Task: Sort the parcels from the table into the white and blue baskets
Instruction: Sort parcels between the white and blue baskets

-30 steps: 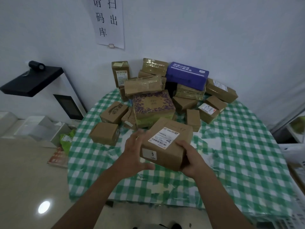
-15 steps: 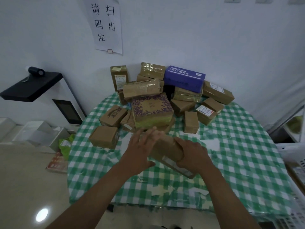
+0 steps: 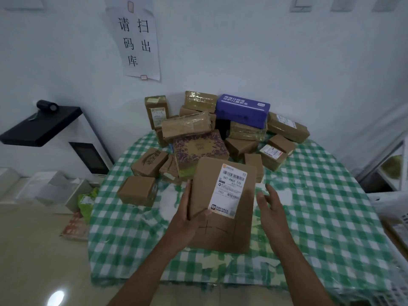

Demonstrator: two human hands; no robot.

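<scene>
Thumb across the front face, fingers (image 3: 186, 196) wrapped behind the left edge: left hand (image 3: 184, 219) gripping the cardboard parcel (image 3: 223, 206) alone, label side up, above the near edge of the counter (image 3: 331, 217). Right hand (image 3: 268, 205) just beside the parcel's right edge, fingers spread and relaxed, holding nothing (apparently not touching, though the gap is hard to judge here).

Probably light, given one hand bears it. Stiff, flat-faced, dry cardboard, unlikely to slip; corners prone to crushing under a hard squeeze. Best taken by opposite long edges, palms flat, clear of the shipping label (image 3: 229, 189) for reading.

Beyond, toward the far edge of the counter: heaped parcels, among them a purple box (image 3: 241, 110) and a patterned box (image 3: 198, 149). No white or blue basket clearly identifiable.
</scene>
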